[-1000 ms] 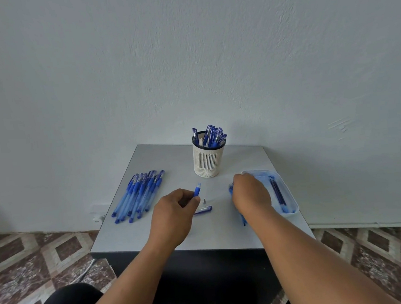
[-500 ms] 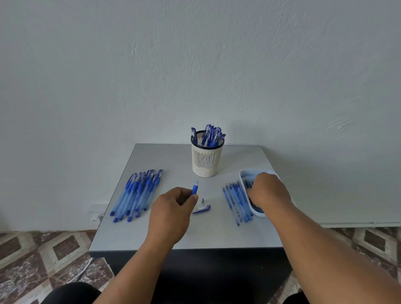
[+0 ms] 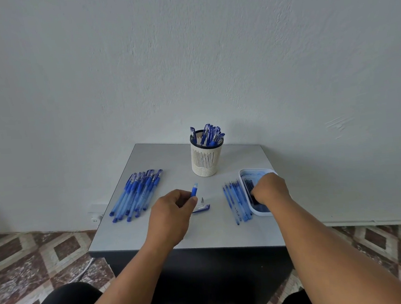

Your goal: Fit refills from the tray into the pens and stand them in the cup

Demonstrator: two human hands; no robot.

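My left hand (image 3: 173,214) grips an open pen barrel (image 3: 194,190) whose blue grip end sticks up past my fingers. Its blue cap (image 3: 202,208) and small metal tip (image 3: 202,199) lie on the table just right of that hand. My right hand (image 3: 269,188) reaches into the white tray (image 3: 246,172), fingers curled down onto the dark refills (image 3: 249,184); the grip itself is hidden. The white slotted cup (image 3: 205,162) stands at the back centre with several blue pens (image 3: 209,134) upright in it.
A pile of blue pens (image 3: 138,195) lies on the left of the grey table (image 3: 153,234). Several thin light-blue tubes (image 3: 237,200) lie in a row against the tray's left side. The wall rises right behind the table. Tiled floor surrounds it.
My right hand moved right, from over the row of light-blue tubes into the tray. My left hand kept the barrel in nearly the same spot.
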